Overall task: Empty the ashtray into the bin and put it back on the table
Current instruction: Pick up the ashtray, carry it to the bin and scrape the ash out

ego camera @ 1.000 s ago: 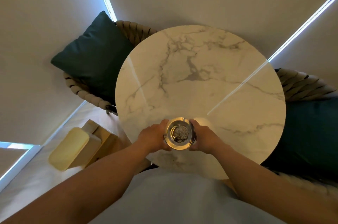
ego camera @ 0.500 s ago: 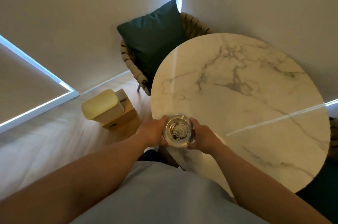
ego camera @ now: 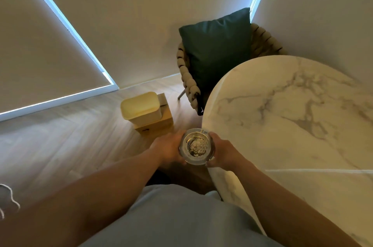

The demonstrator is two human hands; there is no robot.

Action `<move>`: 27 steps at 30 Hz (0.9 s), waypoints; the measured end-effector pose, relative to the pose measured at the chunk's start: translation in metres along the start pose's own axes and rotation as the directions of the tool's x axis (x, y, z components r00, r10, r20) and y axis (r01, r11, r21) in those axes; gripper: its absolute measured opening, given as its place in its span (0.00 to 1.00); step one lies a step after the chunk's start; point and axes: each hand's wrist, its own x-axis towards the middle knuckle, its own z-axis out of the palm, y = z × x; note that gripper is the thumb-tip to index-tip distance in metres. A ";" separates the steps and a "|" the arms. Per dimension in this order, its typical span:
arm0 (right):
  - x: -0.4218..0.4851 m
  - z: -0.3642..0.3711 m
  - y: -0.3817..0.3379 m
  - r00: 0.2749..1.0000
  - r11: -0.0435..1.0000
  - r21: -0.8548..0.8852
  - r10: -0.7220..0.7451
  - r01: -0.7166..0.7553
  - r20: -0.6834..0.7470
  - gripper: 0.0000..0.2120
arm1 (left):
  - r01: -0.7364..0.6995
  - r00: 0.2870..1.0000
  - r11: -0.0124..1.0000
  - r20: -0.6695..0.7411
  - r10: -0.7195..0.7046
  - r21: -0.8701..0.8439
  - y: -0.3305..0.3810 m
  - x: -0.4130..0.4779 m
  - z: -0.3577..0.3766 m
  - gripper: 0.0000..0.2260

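Observation:
A round glass ashtray (ego camera: 196, 146) with a heap of grey ash in its middle is held level between both hands, just off the left edge of the round white marble table (ego camera: 292, 125). My left hand (ego camera: 168, 148) grips its left side and my right hand (ego camera: 223, 152) grips its right side. A small bin (ego camera: 141, 108) with a shut pale yellow lid stands on the wooden floor, ahead and to the left of the ashtray.
A woven chair (ego camera: 186, 77) with a dark green cushion (ego camera: 218, 53) stands behind the table against the wall. A wooden box (ego camera: 159, 123) sits beside the bin. Blinds cover the windows at left. A white cord (ego camera: 9, 196) lies on the floor at far left.
The ashtray has been lifted off the table and carried left past its edge. My view has turned left, bringing the bin nearer the centre.

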 end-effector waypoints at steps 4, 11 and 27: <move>0.007 0.001 -0.004 0.998 0.998 0.055 0.017 -0.020 0.064 0.37 | -0.002 0.999 1.000 0.048 0.003 -0.012 -0.008 0.001 -0.007 0.45; 0.068 0.001 -0.062 0.967 0.962 0.158 0.239 -0.224 -0.083 0.14 | -0.039 0.989 0.999 0.143 0.043 -0.030 -0.057 0.010 -0.055 0.44; 0.198 0.017 -0.180 0.958 0.917 0.277 0.279 -0.287 0.067 0.02 | -0.144 0.957 0.987 0.263 0.120 0.073 -0.183 0.049 -0.194 0.43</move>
